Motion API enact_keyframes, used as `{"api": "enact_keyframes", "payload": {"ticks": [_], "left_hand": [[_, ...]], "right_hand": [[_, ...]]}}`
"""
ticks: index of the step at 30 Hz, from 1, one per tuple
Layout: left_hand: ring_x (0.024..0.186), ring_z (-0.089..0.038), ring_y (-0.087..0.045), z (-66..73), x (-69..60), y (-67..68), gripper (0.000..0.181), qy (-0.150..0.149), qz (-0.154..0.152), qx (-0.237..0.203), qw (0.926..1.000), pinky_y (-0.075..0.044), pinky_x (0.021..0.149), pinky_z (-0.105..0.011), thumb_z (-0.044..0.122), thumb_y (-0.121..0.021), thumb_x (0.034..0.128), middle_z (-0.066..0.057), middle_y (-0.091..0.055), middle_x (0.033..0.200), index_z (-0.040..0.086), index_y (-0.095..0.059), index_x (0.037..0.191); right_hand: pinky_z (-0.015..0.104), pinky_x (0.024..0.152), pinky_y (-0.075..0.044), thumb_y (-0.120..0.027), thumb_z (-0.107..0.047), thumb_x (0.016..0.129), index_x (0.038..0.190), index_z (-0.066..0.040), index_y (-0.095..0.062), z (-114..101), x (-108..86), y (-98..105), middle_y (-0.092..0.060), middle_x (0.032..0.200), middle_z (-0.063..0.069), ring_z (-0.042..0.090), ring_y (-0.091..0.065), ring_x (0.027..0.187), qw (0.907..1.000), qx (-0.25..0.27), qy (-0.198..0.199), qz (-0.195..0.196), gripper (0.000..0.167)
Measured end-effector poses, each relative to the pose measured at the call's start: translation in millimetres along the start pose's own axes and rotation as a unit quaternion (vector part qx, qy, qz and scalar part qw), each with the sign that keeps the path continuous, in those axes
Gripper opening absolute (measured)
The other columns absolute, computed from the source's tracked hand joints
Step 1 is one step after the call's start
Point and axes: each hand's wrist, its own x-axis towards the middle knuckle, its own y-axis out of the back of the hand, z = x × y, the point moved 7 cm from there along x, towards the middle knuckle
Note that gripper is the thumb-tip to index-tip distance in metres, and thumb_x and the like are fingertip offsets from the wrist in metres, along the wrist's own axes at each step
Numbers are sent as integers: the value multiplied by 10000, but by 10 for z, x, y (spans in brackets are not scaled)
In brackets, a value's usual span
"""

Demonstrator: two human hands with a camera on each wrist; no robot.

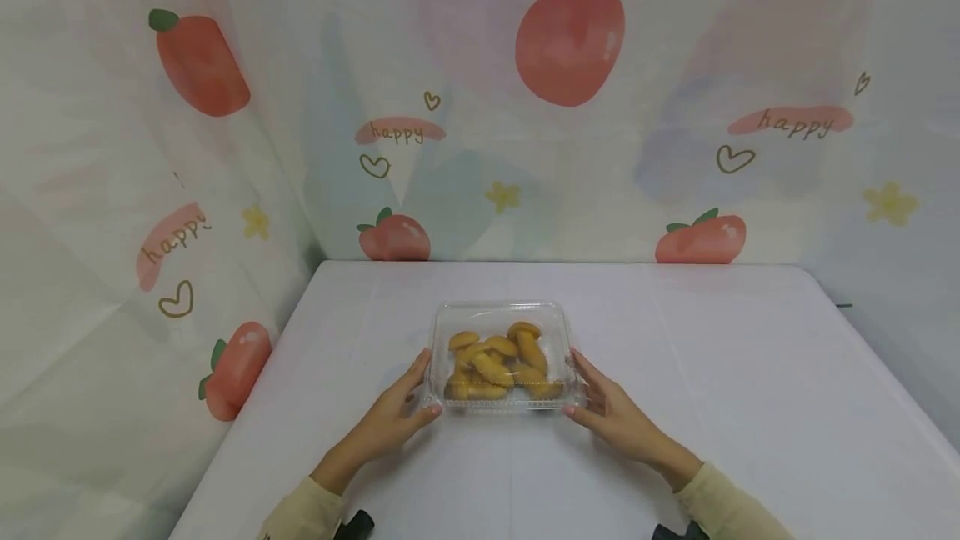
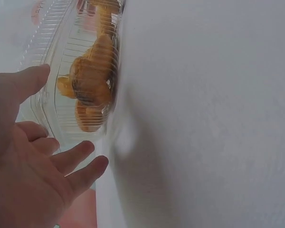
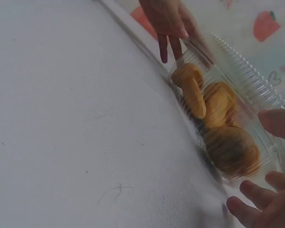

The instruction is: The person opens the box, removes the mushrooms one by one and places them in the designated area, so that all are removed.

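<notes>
A clear plastic clamshell box [image 1: 501, 317] is at the middle of the white table, its lid down. Inside lie several yellow-brown mushrooms [image 1: 492, 367], some with round caps and thick stems. My left hand [image 1: 390, 419] grips the box's left side, thumb at the near corner and index finger along the side. In the left wrist view the lower fingers [image 2: 88, 173] spread out below the rim. On the opposite side, my right hand [image 1: 622, 421] holds the box in the same way, its thumb [image 3: 275, 122] at the rim.
The white tabletop [image 1: 750, 373] extends around the box on all sides. Behind and to the left hangs a pale curtain [image 1: 465, 40] printed with red fruit, hearts and the word "happy". Dark straps or devices [image 1: 356, 525] show near both sleeves.
</notes>
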Motion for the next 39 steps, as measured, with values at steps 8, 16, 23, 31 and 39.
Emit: {"api": "enact_keyframes", "payload": {"ticks": [8, 16, 23, 31, 39], "left_hand": [[1440, -437, -434, 25, 12, 32, 839, -73, -2, 134, 9999, -428, 1125, -573, 219, -675, 977, -154, -178, 1687, 106, -163, 1632], [1426, -440, -450, 25, 13, 33, 851, 26, -11, 54, 10000, -404, 1149, -546, 220, -685, 969, -150, -208, 1678, 119, -164, 1633], [1405, -449, -471, 40, 36, 43, 846, -151, -20, 205, 9997, -408, 1139, -547, 216, -688, 966, -177, -207, 1673, 66, -175, 1622], [1382, -456, -493, 47, 36, 28, 831, -183, -103, 212, 9996, -414, 1130, -546, 221, -683, 969, -193, -197, 1667, 32, -189, 1609], [1375, -463, -497, 66, 22, 41, 819, -273, -89, 265, 9992, -416, 1122, -560, 215, -687, 964, -209, -208, 1659, 0, -212, 1596]], "right_hand": [[599, 1063, -440, -704, -105, 938, 1591, 68, -135, 6, 1, -5, -189, 1613, 374, 615, -388, 1363, 9995, 171, -135, 238, 883], [509, 1038, -505, -710, -140, 942, 1593, 55, -155, 44, -15, -44, -203, 1615, 351, 571, -353, 1400, 9989, 66, -187, 418, 877], [637, 1044, -452, -670, -81, 956, 1610, 7, -140, 41, -9, -37, -181, 1627, 331, 574, -311, 1414, 9991, 132, -245, 329, 846], [566, 1038, -458, -611, -54, 986, 1565, 110, -170, -26, -15, -55, -195, 1601, 355, 566, -318, 1403, 9988, 158, 90, 453, 746], [468, 1048, -474, -588, -37, 991, 1526, 163, -211, -60, -26, -86, -206, 1598, 350, 525, -274, 1425, 9974, 164, 264, 657, 684]]}}
